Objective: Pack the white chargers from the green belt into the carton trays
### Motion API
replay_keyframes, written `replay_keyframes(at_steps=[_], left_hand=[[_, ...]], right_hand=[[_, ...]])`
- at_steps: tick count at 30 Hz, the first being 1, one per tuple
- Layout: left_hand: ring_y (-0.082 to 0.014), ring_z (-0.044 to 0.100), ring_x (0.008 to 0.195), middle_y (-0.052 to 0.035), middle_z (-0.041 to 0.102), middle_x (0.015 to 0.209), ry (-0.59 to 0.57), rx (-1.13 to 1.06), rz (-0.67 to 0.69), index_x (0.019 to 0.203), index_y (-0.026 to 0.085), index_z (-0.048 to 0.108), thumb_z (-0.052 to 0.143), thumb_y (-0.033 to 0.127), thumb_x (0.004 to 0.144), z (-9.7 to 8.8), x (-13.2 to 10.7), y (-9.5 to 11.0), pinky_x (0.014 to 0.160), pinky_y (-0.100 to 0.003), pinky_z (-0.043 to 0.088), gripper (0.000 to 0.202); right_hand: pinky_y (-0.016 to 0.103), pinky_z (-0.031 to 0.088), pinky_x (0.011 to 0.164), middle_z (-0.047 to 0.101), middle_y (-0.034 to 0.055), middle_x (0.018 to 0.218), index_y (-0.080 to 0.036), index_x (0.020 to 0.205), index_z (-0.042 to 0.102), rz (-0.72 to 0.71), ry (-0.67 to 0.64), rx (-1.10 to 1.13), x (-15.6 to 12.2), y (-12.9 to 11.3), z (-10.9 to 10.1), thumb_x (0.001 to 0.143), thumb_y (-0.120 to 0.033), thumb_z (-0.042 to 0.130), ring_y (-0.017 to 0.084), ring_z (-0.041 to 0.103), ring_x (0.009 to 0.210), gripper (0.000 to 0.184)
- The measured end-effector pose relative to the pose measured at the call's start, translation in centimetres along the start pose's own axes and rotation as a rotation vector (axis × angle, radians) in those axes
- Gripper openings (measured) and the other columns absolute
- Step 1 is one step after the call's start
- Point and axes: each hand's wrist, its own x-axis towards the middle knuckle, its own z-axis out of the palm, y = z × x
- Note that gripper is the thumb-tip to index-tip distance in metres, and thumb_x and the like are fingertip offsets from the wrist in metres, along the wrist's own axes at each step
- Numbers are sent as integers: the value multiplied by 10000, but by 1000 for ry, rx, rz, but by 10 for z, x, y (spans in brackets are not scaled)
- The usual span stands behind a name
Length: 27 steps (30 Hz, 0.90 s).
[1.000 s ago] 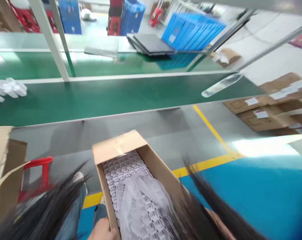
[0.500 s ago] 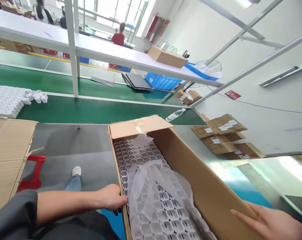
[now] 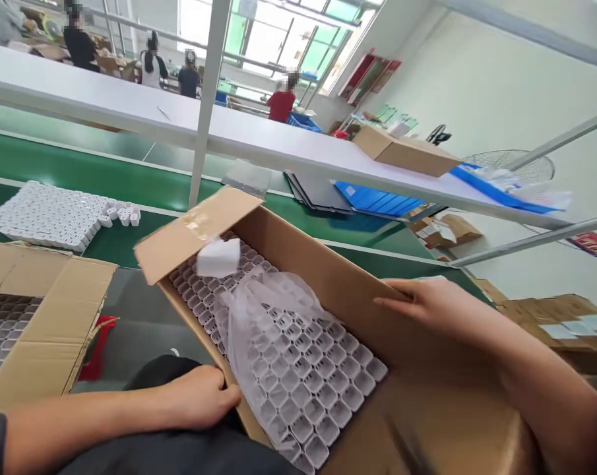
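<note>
A long, open cardboard box (image 3: 328, 277) slants between a worker's two bare hands, on the near side of a green bench (image 3: 164, 241). The left hand (image 3: 199, 396) clenches one long wall's rim; the right hand (image 3: 421, 300) grasps the opposite wall's upper edge. With so many pieces aboard, the box is probably weighty, its board stiff at the folds but apt to bow mid-wall; supporting the base looks the surest hold. Inside, pale rounded-square pieces (image 3: 335, 389) stand in tight rows, likely hard and light, partly under crumpled translucent film (image 3: 243, 323), soft and probably slippery. Shiny tape marks the far flap (image 3: 199, 227).
</note>
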Motion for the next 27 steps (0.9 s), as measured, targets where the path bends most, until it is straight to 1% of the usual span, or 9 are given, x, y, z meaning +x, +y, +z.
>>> replay_keyframes(at_steps=[3, 6, 10, 13, 15, 18, 22, 24, 27], left_hand=[[-205, 636, 802, -69, 711, 842, 58, -76, -87, 711, 170, 600, 379, 392, 836, -19, -7, 7, 685, -269, 447, 337], [-220, 647, 822, -61, 695, 822, 118, -272, -203, 698, 179, 555, 417, 426, 829, -33, -1, 18, 682, -282, 475, 313], [-245, 696, 814, -132, 706, 965, 130, -683, -265, 848, 155, 563, 496, 436, 810, -24, 47, 32, 603, -302, 531, 291], [-262, 708, 909, -195, 649, 1210, 179, -783, -213, 987, 113, 580, 531, 390, 791, -15, 101, 42, 610, -307, 549, 343], [-266, 699, 979, -186, 628, 1275, 220, -779, -172, 1082, 96, 592, 529, 409, 803, -16, 133, 45, 721, -338, 560, 425], [-278, 670, 1065, -138, 708, 1156, 327, -724, -37, 1081, 99, 662, 484, 574, 836, -23, 161, 40, 943, -386, 497, 563], [-274, 668, 1048, -91, 766, 956, 431, -672, 102, 847, 146, 757, 448, 719, 818, -24, 158, 19, 1050, -358, 420, 651], [-270, 669, 1030, -96, 767, 940, 480, -733, 74, 812, 155, 764, 362, 777, 821, -23, 146, 2, 1063, -364, 411, 740], [-281, 645, 1077, -126, 756, 981, 683, -852, -64, 816, 144, 751, 247, 846, 796, -29, 132, -29, 1081, -405, 393, 865]], right_hand=[[330, 413, 623, 713, 89, 787, -219, 908, 684, -187, -19, -41, 46, -12, -39, 812, -452, 419, 262, 634, 691, 366], [294, 372, 588, 692, 74, 742, -192, 844, 665, -323, -8, -84, 102, -13, -57, 842, -407, 472, 219, 598, 651, 289], [271, 371, 595, 700, 59, 783, -191, 834, 680, -414, 73, -139, 188, -12, -42, 857, -356, 539, 211, 615, 714, 218], [266, 401, 627, 722, 55, 851, -205, 893, 710, -411, 134, -151, 250, -9, -19, 842, -308, 576, 224, 642, 792, 177], [268, 416, 647, 730, 54, 899, -214, 950, 716, -419, 171, -149, 287, -5, -8, 841, -289, 574, 233, 648, 838, 194], [273, 421, 650, 727, 62, 925, -208, 987, 709, -428, 206, -141, 333, 6, -3, 842, -313, 579, 240, 644, 855, 222], [270, 402, 614, 710, 56, 867, -207, 991, 696, -450, 200, -126, 367, 25, 0, 848, -396, 578, 228, 630, 794, 265], [271, 389, 603, 705, 56, 878, -216, 1033, 682, -450, 221, -120, 371, 32, 5, 864, -440, 559, 230, 623, 790, 306], [278, 371, 591, 705, 69, 911, -226, 1102, 666, -424, 278, -122, 368, 37, 12, 878, -474, 542, 248, 621, 805, 356]])
